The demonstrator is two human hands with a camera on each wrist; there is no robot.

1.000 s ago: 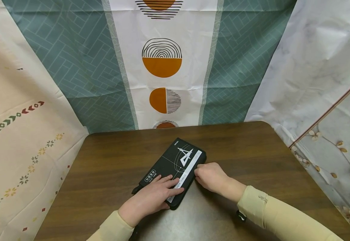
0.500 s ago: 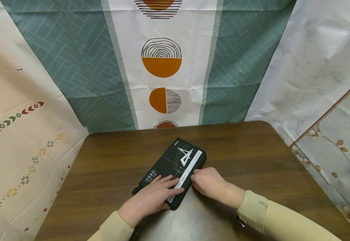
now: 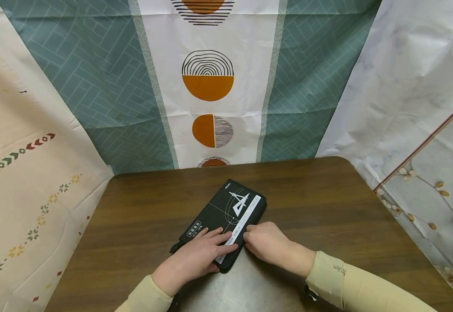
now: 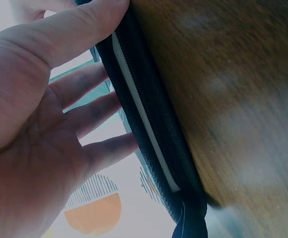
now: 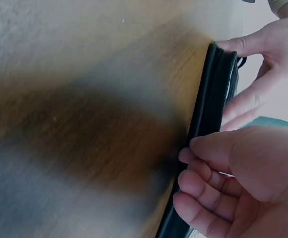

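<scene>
A flat black zippered case point(image 3: 215, 212) printed with a white compass and set square lies slanted on the wooden table. My left hand point(image 3: 195, 260) rests on its near end, fingers spread over the cover and thumb at the short edge. In the left wrist view, the zipper point(image 4: 148, 109) along that edge is parted, showing a pale strip inside. At the case's right long edge, my right hand point(image 3: 267, 242) has curled fingers; in the right wrist view its thumb and index finger pinch at the zipper line. The zipper pull itself is hidden between them.
The brown table point(image 3: 328, 208) extends around the case. Patterned cloths hang behind it, a teal and white one point(image 3: 218, 104) at the back. A black fabric tab point(image 3: 176, 246) sticks out at the case's left corner.
My right hand has slid along the case's right edge, toward the near end and my left hand. The left hand and the case have stayed in place.
</scene>
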